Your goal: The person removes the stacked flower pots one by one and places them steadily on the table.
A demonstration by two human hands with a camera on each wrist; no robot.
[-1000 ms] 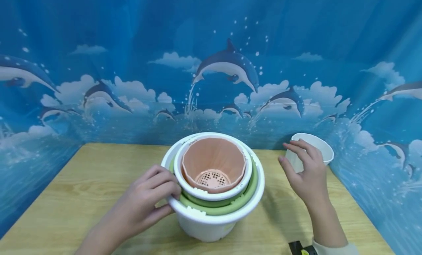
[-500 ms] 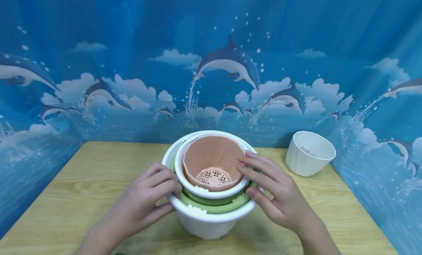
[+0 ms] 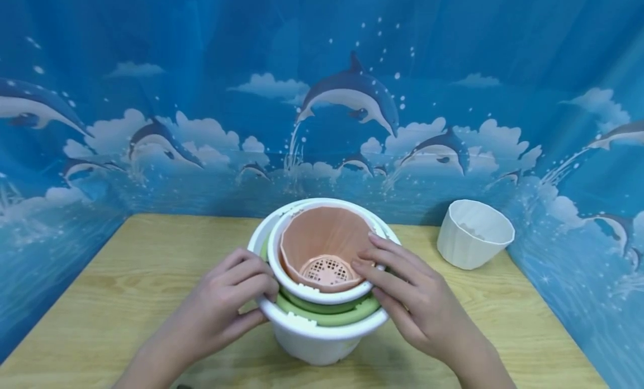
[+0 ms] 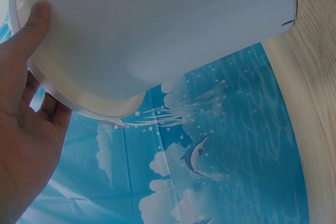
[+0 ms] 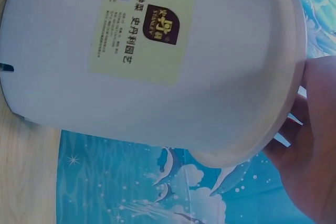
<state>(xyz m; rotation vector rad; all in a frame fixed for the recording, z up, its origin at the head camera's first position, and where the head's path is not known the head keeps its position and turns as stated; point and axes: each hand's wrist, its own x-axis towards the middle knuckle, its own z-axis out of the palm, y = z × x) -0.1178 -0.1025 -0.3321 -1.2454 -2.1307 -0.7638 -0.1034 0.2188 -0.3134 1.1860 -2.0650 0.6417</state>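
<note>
A nested stack of flowerpots stands mid-table: a large white flowerpot (image 3: 317, 347) outside, green rims (image 3: 332, 317) within it, then a smaller white flowerpot (image 3: 314, 295) and a pink flowerpot (image 3: 327, 227) with a pierced base. My left hand (image 3: 226, 302) pinches the large white rim, its thumb (image 4: 34, 27) beneath the lip in the left wrist view. On the other side my right hand (image 3: 420, 299) reaches over the rims. Its fingertips (image 3: 363, 266) dip inside the pink flowerpot, while the thumb lies lower, by the smaller white rim.
A separate white flowerpot (image 3: 473, 238) stands tilted-looking at the back right corner, against the curtain. The wooden table (image 3: 151, 255) is backed by a blue dolphin curtain (image 3: 226, 70). A printed label (image 5: 142, 30) is on the large pot's side.
My right hand has left the separate white flowerpot and moved left to the nested stack, its fingers now over the pink rim. The left hand keeps its hold on the large white rim.
</note>
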